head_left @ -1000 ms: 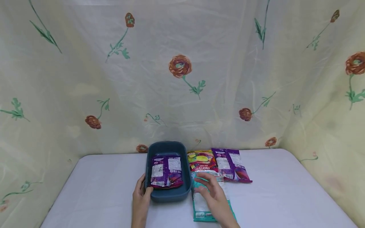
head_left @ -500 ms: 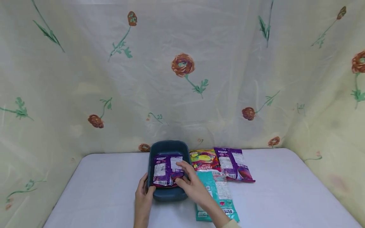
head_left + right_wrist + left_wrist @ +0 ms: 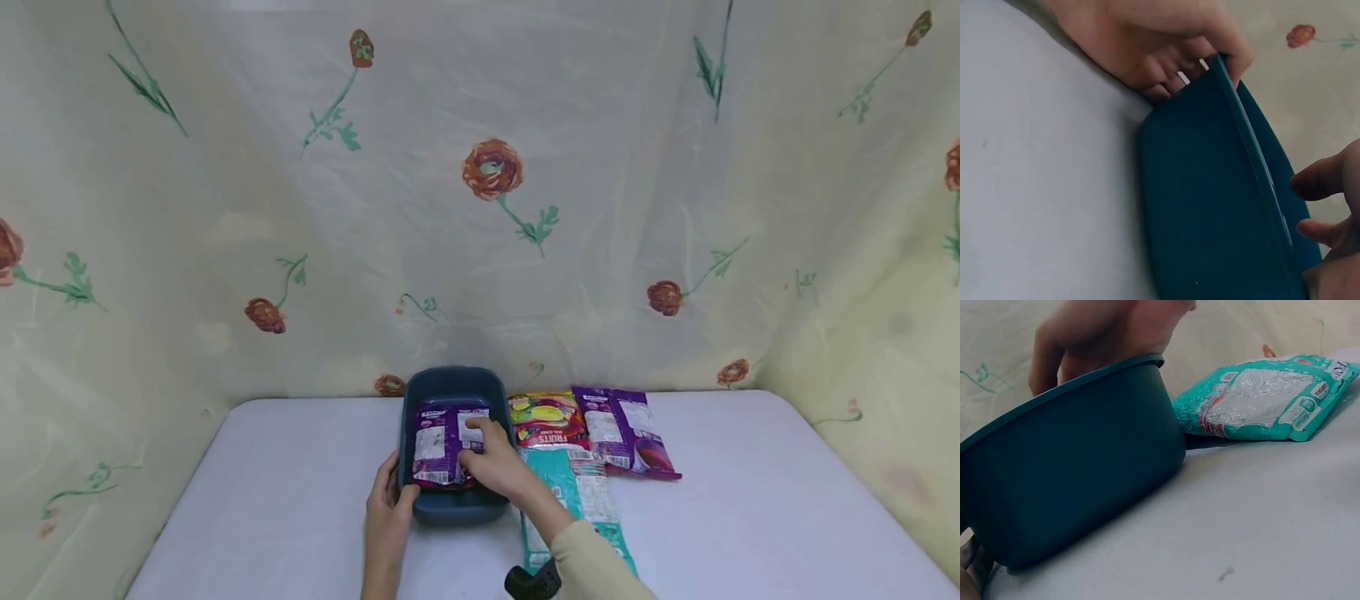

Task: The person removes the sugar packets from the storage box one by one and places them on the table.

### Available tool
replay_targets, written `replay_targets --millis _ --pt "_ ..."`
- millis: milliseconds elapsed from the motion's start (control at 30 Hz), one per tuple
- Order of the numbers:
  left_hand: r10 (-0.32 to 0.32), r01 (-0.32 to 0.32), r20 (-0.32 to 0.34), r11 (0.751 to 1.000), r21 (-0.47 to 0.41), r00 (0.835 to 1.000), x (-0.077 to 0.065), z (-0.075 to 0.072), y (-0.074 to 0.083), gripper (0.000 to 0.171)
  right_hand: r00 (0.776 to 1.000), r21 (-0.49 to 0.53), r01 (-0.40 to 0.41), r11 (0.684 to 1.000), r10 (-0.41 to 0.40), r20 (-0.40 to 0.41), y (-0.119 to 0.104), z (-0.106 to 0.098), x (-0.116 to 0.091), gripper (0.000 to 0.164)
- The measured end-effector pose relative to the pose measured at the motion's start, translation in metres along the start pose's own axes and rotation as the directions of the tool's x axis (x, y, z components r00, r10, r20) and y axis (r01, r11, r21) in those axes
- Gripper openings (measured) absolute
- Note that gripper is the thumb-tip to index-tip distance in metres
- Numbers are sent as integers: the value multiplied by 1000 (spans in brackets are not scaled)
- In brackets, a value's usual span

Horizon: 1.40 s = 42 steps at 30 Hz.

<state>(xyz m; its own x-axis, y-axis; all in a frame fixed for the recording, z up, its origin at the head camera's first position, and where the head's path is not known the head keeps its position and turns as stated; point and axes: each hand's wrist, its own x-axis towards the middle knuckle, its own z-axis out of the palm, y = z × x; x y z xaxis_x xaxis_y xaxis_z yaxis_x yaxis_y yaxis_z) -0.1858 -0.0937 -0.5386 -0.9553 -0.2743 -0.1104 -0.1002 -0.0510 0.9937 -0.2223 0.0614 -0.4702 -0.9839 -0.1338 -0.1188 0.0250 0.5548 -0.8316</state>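
Note:
A dark blue-green plastic bin (image 3: 459,510) stands on the table, with a purple candy packet (image 3: 433,442) lying inside it. My left hand (image 3: 390,508) holds the bin's near left side; in the right wrist view, its thumb goes over the rim and its fingers lie against the outer wall. Over the packet's right part is my right hand (image 3: 495,458), reaching inside the bin. Its finger and thumb (image 3: 1319,232) are spread apart in the right wrist view. The bin wall hides the fingertips in the left wrist view, so contact with the packet is unclear there.
Right of the bin lie a red-and-yellow fruit candy packet (image 3: 547,419), another purple packet (image 3: 626,433) and teal packets (image 3: 1260,400), partly under my right forearm. A white cloth (image 3: 270,500) covers the table. A flowered curtain (image 3: 585,275) hangs behind.
My right hand has moved left from above the teal packets into the bin, over the purple packet. My left hand keeps its hold on the bin. The head view has shifted slightly.

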Motion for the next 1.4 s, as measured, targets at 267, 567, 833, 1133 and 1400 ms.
replay_targets --millis 267,567,833,1133,1400 --pt "-8 9 -4 1000 15 1000 -1 2 1 61 996 14 -89 996 89 -15 1 7 10 50" --pt "7 -7 -8 1000 5 1000 0 3 1 60 991 100 -103 990 111 -75 2 8 13 43" --pt "4 -4 2 1000 14 1000 -2 2 1 60 991 94 9 996 3 -130 5 6 8 33" --pt "-22 22 6 999 25 1000 -2 2 3 60 990 17 139 990 -139 -12 7 3 -2 45" --pt "-32 32 9 999 25 999 -2 2 3 61 970 -99 242 965 -240 29 11 4 -3 53"
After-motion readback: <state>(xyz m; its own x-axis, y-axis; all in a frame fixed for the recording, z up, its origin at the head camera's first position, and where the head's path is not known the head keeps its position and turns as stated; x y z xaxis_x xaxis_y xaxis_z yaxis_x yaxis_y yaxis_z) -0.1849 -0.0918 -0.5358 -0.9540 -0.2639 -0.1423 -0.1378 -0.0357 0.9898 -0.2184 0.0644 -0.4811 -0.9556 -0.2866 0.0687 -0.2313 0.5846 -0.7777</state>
